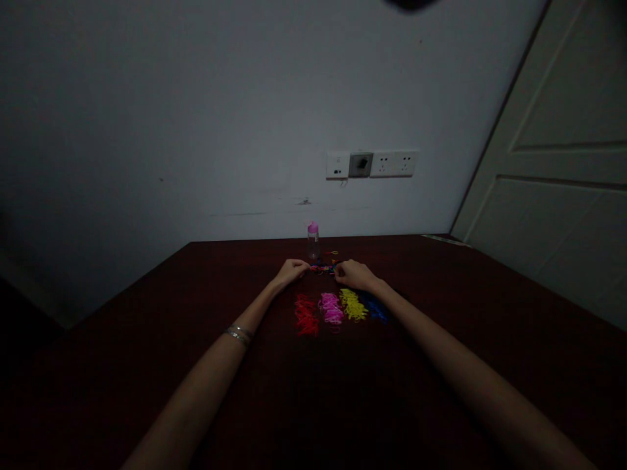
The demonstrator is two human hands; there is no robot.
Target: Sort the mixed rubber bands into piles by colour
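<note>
Between my two hands stretches a narrow multicoloured strip of rubber bands (322,268), low over the table near its back. My left hand (292,268) pinches its left end with the fingertips. At the right end, my right hand (353,274) has its fingers closed on it, and they partly hide that end. Nearer to me lie loose bands sorted by colour: a red pile (306,315), a pink pile (331,308), a yellow pile (353,305) and a blue pile (376,309). My right wrist hangs over part of the blue ones.
Behind the strip stands a small clear bottle (313,245) with a pink cap. A thin yellow looped item (334,252) lies to its right. The dark red table (235,261) meets a wall with socket plates (392,164). A pale door (553,196) is on the right.
</note>
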